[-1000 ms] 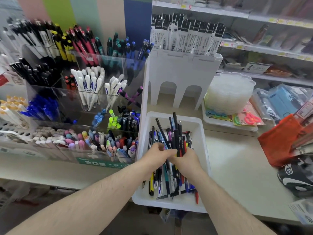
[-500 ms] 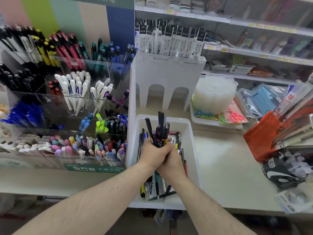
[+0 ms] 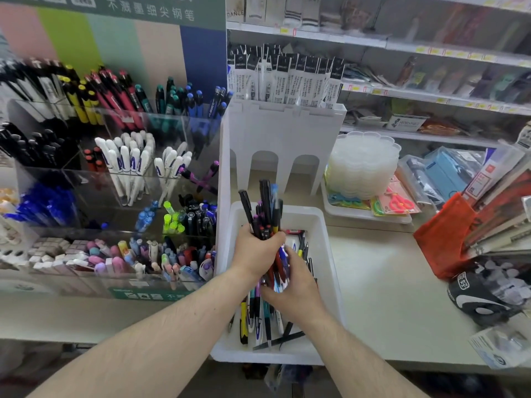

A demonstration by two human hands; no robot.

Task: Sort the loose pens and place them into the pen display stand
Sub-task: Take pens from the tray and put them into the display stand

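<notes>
at centre frame the left hand grips a bundle of pens upright over the white tray. the right hand, just below, curls its fingers round the bundle's lower ends.

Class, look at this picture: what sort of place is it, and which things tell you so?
Most likely a stationery shop. Clear display stand holds sorted pens, shelves carry yellow price tags, and packaged refills stand in a white rack.

The white tray is the landmark. Left of it, just beside, the clear pen display stand is open from above. Behind it the white holder blocks the way. Right of it the counter is bare up to the orange bag.
</notes>
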